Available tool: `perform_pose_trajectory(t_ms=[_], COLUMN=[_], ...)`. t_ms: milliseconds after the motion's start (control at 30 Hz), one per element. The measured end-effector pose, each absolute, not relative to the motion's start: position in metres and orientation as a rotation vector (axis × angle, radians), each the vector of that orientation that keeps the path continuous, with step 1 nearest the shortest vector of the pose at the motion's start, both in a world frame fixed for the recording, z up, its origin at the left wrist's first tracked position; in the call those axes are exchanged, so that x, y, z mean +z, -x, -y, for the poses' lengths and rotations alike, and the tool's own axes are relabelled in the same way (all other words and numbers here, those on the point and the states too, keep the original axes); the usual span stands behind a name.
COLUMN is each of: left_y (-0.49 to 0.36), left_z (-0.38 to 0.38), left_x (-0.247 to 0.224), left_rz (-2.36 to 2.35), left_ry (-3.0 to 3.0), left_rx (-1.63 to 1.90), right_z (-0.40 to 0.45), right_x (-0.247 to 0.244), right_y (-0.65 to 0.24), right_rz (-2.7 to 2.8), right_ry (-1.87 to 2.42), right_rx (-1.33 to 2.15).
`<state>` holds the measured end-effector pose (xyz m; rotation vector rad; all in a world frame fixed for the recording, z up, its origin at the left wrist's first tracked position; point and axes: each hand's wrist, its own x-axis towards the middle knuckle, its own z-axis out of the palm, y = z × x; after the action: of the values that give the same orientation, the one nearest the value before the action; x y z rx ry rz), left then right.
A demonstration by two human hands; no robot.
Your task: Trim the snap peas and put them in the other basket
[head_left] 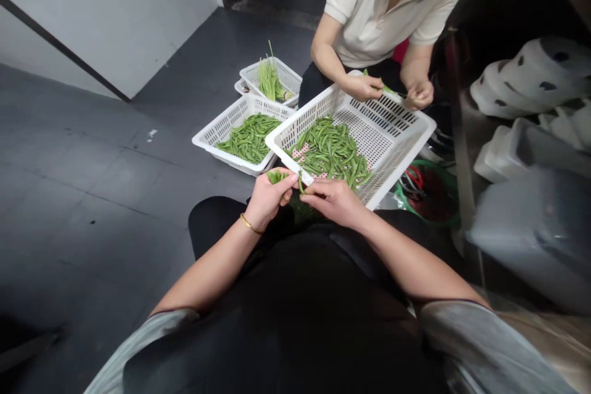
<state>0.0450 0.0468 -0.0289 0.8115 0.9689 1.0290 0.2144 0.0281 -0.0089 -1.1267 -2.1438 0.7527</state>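
Two bare hands meet at the near edge of a big basket (364, 133). The left hand (271, 196) is half curled, with a few green pods (277, 176) gathered in its palm and one more pod (300, 182) upright at its fingertips; a gold bracelet (250, 224) circles the wrist. The right hand (335, 200) is nearly closed, thumb and fingers pinching at that same pod's lower end. Just beyond the right hand, a heap (331, 149) of pods lies in the big basket. Ahead of the left hand and outward, a smaller basket (199, 139) holds another heap (252, 137), and farther off, long green stalks (272, 80) stand in a third basket (292, 79). Across the big basket from both hands, a co-worker (369, 31) in a white shirt grips a green strip. Well out to the right hand's right are stacked white bins (530, 83).
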Motion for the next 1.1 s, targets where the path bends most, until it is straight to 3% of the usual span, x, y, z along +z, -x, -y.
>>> perform_pose_trajectory(t_ms=[167, 233, 333, 500, 600, 767, 867, 1000, 1100], left_y=[-0.019, -0.011, -0.005, -0.003, 0.004, 0.022, 0.026, 0.021, 0.010], left_z=[-0.028, -0.020, -0.006, 0.005, -0.013, -0.062, -0.067, -0.040, -0.020], left_x=[-0.035, -0.038, -0.038, -0.041, -0.055, -0.069, -0.053, -0.037, -0.043], left_rz=[-0.916, -0.938, -0.967, -1.016, -1.146, -1.704, -1.741, -1.455, -1.230], left_ry=[-0.701, -0.692, -0.695, -0.777, -0.935, -1.675, -1.878, -1.379, -0.941], left_rx=[0.911, 0.913, 0.982, 1.069, 0.934, 0.362, 0.433, 0.621, 0.638], right_z=[-0.008, -0.003, 0.000, -0.001, 0.001, 0.010, 0.015, 0.015, 0.012], right_x=[-0.019, -0.022, -0.020, -0.014, -0.016, -0.025, -0.027, -0.029, -0.031], right_y=[-0.201, -0.197, -0.193, -0.187, -0.187, -0.198, -0.203, -0.200, -0.194], right_rz=[2.504, 2.608, 2.610, 2.310, 2.093, 2.271, 2.363, 2.357, 2.393], right_ry=[1.025, 0.993, 0.988, 0.897, 0.954, 1.225, 1.347, 1.252, 1.122], right_rx=[0.128, 0.044, 0.284, 1.039, 1.147, 0.709, 0.312, 0.017, 0.008])
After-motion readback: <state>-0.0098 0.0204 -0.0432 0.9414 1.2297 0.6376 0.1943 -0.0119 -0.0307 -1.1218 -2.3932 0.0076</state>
